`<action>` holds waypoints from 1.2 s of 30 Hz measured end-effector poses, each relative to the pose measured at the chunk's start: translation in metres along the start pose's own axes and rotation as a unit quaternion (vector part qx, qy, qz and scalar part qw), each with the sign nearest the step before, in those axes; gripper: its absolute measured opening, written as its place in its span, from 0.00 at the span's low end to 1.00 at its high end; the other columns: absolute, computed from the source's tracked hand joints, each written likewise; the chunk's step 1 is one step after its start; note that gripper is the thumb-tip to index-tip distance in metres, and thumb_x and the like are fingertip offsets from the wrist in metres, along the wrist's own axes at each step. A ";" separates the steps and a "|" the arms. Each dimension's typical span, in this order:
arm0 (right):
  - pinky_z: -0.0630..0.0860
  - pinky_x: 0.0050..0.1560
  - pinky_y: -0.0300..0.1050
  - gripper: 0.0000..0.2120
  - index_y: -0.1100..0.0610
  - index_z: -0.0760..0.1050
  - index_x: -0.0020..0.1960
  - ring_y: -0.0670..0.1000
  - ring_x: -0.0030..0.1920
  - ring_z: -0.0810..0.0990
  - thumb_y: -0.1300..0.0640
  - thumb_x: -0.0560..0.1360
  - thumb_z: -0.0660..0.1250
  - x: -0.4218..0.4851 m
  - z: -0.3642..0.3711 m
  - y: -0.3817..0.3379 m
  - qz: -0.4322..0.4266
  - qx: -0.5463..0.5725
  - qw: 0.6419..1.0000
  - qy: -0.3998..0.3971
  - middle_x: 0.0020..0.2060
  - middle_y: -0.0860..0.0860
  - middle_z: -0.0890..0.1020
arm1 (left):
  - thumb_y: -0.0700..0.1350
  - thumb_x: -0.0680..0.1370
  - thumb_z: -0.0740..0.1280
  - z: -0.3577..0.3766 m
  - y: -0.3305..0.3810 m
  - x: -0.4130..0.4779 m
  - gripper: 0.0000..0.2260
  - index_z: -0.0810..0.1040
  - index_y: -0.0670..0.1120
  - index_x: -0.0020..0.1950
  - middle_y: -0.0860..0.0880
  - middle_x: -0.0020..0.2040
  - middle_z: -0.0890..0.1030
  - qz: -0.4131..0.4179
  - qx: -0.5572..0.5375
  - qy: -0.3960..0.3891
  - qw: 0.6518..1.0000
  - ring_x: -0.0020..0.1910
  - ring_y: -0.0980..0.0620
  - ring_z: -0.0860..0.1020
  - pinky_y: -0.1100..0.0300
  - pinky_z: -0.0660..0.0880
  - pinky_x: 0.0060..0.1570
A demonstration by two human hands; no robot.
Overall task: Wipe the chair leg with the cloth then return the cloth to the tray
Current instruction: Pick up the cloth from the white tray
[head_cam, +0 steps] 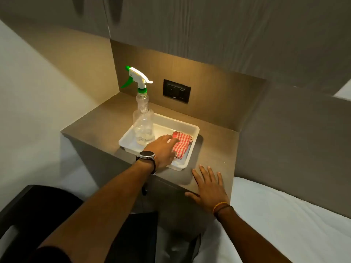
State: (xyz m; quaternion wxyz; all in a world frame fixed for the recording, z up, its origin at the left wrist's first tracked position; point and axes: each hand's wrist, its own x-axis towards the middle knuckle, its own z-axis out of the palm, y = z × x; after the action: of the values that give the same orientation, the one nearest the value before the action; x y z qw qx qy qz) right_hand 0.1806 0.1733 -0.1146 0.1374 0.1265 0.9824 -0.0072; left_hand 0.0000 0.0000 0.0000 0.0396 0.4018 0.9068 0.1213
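Observation:
A folded red-and-white checked cloth lies in the right part of a white plastic tray on a brown bedside counter. My left hand, with a watch on the wrist, reaches into the tray and rests on the cloth's left edge, fingers spread over it. I cannot tell whether it grips the cloth. My right hand lies flat and open on the counter's front right corner, holding nothing. A dark chair shows at the bottom left, its legs out of sight.
A clear spray bottle with a white and green trigger stands in the tray's left part, close to my left hand. A black wall socket sits behind the tray. A white bed lies to the right.

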 end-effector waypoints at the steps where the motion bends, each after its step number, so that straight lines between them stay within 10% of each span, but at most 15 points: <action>1: 0.42 0.82 0.72 0.49 0.44 0.41 0.87 0.64 0.87 0.45 0.17 0.75 0.42 0.001 0.002 0.001 -0.003 0.001 1.000 -0.003 0.88 0.54 0.47 | 0.53 0.81 0.66 0.003 0.000 0.011 0.26 0.65 0.53 0.79 0.47 0.79 0.69 0.002 -0.011 -0.018 1.000 0.74 0.43 0.72 0.45 0.76 0.66; 9: 0.42 0.82 0.74 0.49 0.42 0.41 0.87 0.64 0.87 0.46 0.17 0.75 0.43 0.003 0.009 0.007 -0.024 0.027 0.998 0.043 0.88 0.54 0.47 | 0.55 0.74 0.76 0.028 0.003 0.061 0.37 0.63 0.60 0.79 0.46 0.81 0.65 0.020 0.041 -0.170 0.984 0.75 0.38 0.70 0.42 0.72 0.73; 19: 0.41 0.81 0.74 0.48 0.43 0.45 0.87 0.65 0.87 0.49 0.18 0.75 0.43 0.003 0.014 0.007 -0.027 0.028 0.997 0.064 0.88 0.55 0.51 | 0.50 0.81 0.69 0.037 0.007 0.073 0.21 0.75 0.48 0.74 0.42 0.65 0.83 -0.006 0.014 -0.046 0.999 0.60 0.39 0.83 0.49 0.79 0.63; 24: 0.41 0.81 0.72 0.48 0.43 0.43 0.87 0.63 0.87 0.46 0.18 0.75 0.42 0.002 0.012 0.007 -0.020 0.021 0.998 0.063 0.88 0.54 0.49 | 0.55 0.80 0.69 0.010 -0.006 0.047 0.17 0.80 0.57 0.68 0.43 0.62 0.85 0.017 0.001 0.054 0.998 0.54 0.40 0.85 0.53 0.81 0.53; 36: 0.49 0.83 0.73 0.44 0.48 0.49 0.88 0.66 0.86 0.50 0.24 0.80 0.49 -0.029 0.012 -0.024 -0.047 0.022 0.995 0.088 0.88 0.56 0.52 | 0.46 0.73 0.79 -0.016 -0.062 -0.206 0.23 0.82 0.50 0.68 0.43 0.63 0.85 -0.022 0.037 0.187 0.981 0.52 0.39 0.87 0.49 0.85 0.41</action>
State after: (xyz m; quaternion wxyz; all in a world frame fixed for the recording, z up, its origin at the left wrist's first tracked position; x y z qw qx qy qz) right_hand 0.2049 0.1428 -0.1191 0.0470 0.0836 0.9951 -0.0239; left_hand 0.0915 -0.1956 -0.0055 -0.1432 0.3535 0.9105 0.1597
